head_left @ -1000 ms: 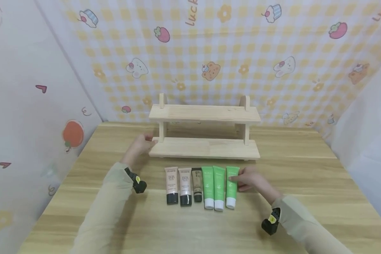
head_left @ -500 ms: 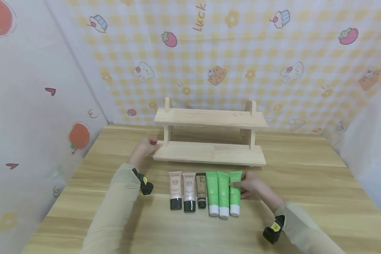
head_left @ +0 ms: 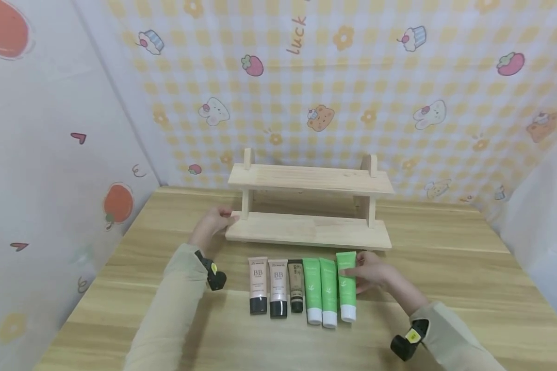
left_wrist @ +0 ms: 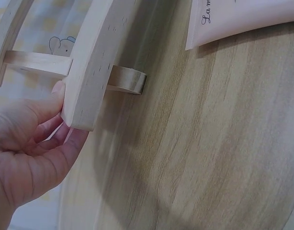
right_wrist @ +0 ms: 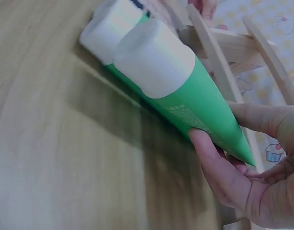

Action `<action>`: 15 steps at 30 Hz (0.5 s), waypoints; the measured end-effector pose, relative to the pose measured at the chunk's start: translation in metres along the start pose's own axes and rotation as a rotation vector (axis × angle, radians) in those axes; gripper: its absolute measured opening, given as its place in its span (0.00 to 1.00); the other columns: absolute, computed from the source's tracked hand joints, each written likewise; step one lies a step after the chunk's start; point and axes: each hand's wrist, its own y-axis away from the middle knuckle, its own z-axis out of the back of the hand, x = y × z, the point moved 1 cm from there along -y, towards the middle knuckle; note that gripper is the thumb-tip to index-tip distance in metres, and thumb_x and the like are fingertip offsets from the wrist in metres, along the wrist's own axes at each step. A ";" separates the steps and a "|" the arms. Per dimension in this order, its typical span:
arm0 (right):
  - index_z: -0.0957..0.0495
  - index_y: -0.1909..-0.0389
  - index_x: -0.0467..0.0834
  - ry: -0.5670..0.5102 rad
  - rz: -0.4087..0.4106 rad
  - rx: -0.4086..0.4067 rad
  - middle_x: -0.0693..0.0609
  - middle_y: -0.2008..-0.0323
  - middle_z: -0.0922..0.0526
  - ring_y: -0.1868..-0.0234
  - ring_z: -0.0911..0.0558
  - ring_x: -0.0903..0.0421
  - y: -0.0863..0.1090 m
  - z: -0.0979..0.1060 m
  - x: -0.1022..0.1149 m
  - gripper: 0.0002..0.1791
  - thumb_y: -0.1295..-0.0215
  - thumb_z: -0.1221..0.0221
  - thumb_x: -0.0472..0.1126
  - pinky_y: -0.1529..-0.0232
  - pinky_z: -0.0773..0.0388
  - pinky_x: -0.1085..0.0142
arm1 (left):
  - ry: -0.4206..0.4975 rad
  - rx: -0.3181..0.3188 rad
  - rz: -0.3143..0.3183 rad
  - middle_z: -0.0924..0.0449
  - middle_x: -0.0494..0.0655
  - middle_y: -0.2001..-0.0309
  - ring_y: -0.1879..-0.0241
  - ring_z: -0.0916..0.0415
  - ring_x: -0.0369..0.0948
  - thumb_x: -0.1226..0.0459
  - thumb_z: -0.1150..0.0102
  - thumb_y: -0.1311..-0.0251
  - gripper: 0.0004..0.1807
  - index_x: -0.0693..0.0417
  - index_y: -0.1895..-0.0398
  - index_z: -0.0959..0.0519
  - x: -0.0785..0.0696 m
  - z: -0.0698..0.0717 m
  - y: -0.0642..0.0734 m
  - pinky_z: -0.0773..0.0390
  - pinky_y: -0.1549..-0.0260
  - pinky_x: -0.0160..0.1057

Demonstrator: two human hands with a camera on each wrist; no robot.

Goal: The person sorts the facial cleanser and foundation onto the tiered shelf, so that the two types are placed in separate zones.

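Note:
My left hand (head_left: 212, 224) pinches the left end of the lower board of a two-tier pale wooden shelf rack (head_left: 306, 230); thumb on top and fingers beneath show in the left wrist view. My right hand (head_left: 375, 271) grips a green squeeze tube (head_left: 347, 286) with a white cap, the rightmost of a row. In the right wrist view the thumb and fingers hold this tube (right_wrist: 204, 103) near its flat crimped end, a shadow below it on the table. Two more green tubes (head_left: 328, 291) lie just left of it.
Left of the green tubes lie a small brown tube (head_left: 296, 286) with a dark cap and two pale pink BB cream tubes (head_left: 258, 283) with black caps. The wooden table (head_left: 450, 288) meets a patterned cloth backdrop (head_left: 283, 93) behind the rack.
The right hand has closed on the rightmost green tube and shifted it slightly away from its neighbours. The left hand keeps its hold on the rack. The head view has tilted up slightly.

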 end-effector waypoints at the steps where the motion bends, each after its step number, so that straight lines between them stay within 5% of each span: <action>1: 0.39 0.58 0.29 -0.005 0.012 0.004 0.42 0.66 0.29 0.71 0.20 0.53 0.000 0.000 0.002 0.25 0.47 0.36 0.39 0.71 0.17 0.62 | 0.003 -0.008 0.001 0.34 0.67 0.42 0.43 0.34 0.55 0.62 0.48 0.38 0.28 0.71 0.40 0.38 0.001 0.000 0.000 0.31 0.42 0.45; 15: 0.37 0.52 0.30 -0.056 0.114 0.092 0.46 0.64 0.25 0.67 0.21 0.56 -0.007 0.005 0.040 0.28 0.44 0.38 0.45 0.62 0.18 0.61 | 0.063 -0.027 0.015 0.33 0.66 0.41 0.43 0.32 0.55 0.62 0.46 0.39 0.28 0.68 0.40 0.37 0.006 -0.005 -0.003 0.30 0.43 0.43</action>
